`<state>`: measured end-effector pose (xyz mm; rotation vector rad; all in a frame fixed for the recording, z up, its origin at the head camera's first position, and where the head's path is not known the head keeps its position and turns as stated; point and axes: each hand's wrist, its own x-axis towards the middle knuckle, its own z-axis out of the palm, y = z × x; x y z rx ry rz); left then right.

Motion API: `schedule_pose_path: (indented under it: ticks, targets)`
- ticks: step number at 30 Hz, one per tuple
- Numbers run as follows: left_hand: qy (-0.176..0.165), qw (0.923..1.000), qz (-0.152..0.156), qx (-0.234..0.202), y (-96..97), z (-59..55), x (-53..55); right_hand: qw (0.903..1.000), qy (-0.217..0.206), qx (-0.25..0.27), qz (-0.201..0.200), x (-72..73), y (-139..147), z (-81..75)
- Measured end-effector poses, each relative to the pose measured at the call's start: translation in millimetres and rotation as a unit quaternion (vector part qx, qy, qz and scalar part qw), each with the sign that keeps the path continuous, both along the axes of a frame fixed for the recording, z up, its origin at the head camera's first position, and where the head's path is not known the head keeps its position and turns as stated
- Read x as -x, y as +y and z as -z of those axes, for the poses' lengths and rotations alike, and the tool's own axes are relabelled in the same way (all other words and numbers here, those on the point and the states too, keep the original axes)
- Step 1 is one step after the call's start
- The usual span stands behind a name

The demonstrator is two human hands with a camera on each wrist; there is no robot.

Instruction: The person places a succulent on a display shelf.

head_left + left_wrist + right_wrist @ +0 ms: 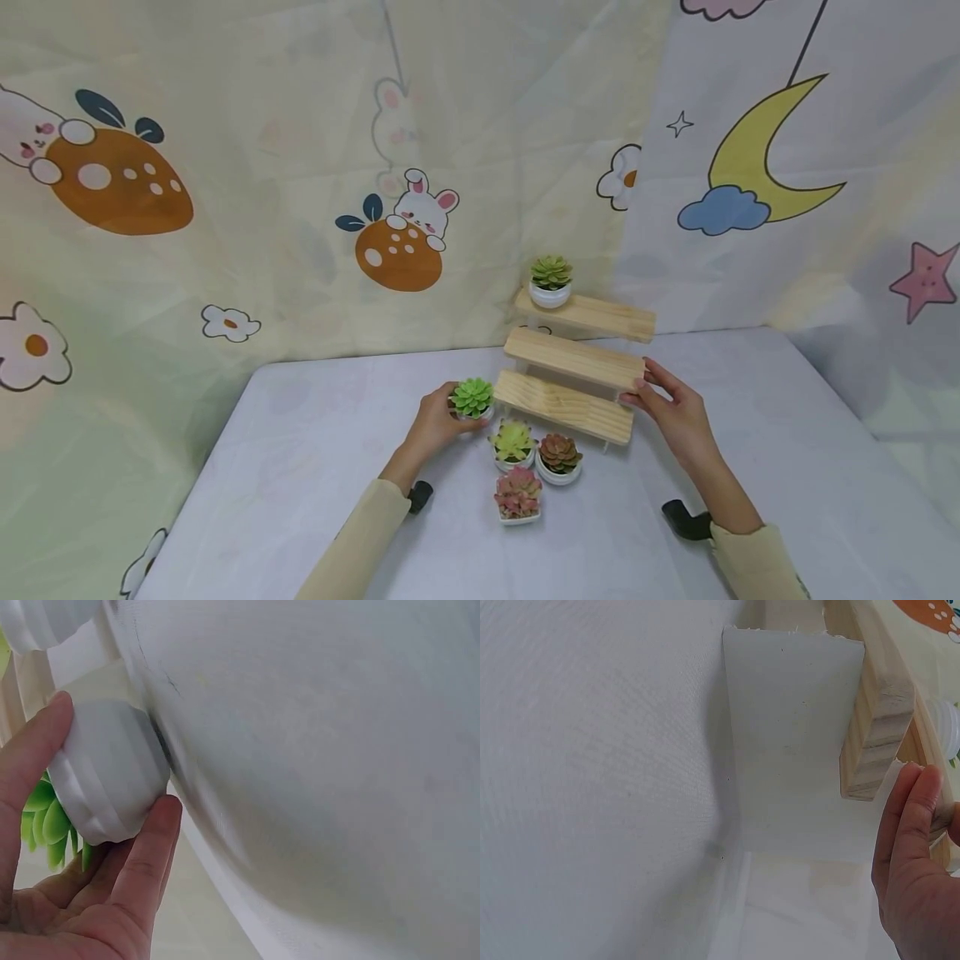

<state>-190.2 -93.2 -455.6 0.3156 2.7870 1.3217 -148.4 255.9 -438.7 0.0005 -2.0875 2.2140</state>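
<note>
My left hand point(439, 422) grips a bright green potted succulent point(472, 397) just left of the wooden shelf rack point(564, 405). Seen from the left wrist, thumb and fingers hold its ribbed white pot point(112, 769) from two sides, low over the cloth. With its thumb and fingers, my right hand point(681, 421) pinches the right end of the rack's middle board. In the right wrist view, that hand point(915, 862) is beside the board end, near the white side panel point(795, 735). Another green succulent point(551, 279) stands at the left of the top board.
In front of the rack stand a yellow-green succulent point(513, 442), a brown-red succulent point(559, 455) and a pink succulent point(517, 493) in a square pot. White cloth point(300, 467) covers the table. A printed curtain point(300, 167) hangs along its back edge.
</note>
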Motion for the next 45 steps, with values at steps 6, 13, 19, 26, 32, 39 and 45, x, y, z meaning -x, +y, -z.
schedule_pose_path:
  ticks: [6,13,19,26,32,39,45]
  targets:
    - [0.005,1.0000,-0.005,-0.005,-1.4,0.6,-0.4,1.0000,0.004,0.008,-0.004,0.1,1.0,1.1]
    - [0.006,0.9996,-0.018,-0.020,-0.7,-4.0,-1.5,1.0000,0.005,0.007,-0.003,-0.5,1.8,1.3]
    - [0.014,0.9987,-0.026,-0.042,-2.0,-5.8,-1.6,0.9998,0.010,0.014,-0.004,-0.6,2.1,0.6]
    - [0.019,0.9975,-0.034,-0.059,-2.4,-5.6,-0.3,0.9999,0.009,0.012,-0.004,-0.2,2.2,1.6]
    - [0.024,0.9972,-0.037,-0.061,-0.6,-8.8,-0.9,0.9999,0.008,0.007,-0.004,0.2,1.8,2.4]
    - [0.021,0.9962,-0.047,-0.071,2.0,-15.9,-2.5,1.0000,0.005,-0.002,-0.002,1.2,1.5,2.6]
    - [0.027,0.9963,-0.039,-0.072,5.7,-23.1,-3.9,1.0000,0.006,-0.003,-0.002,1.2,1.5,2.9]
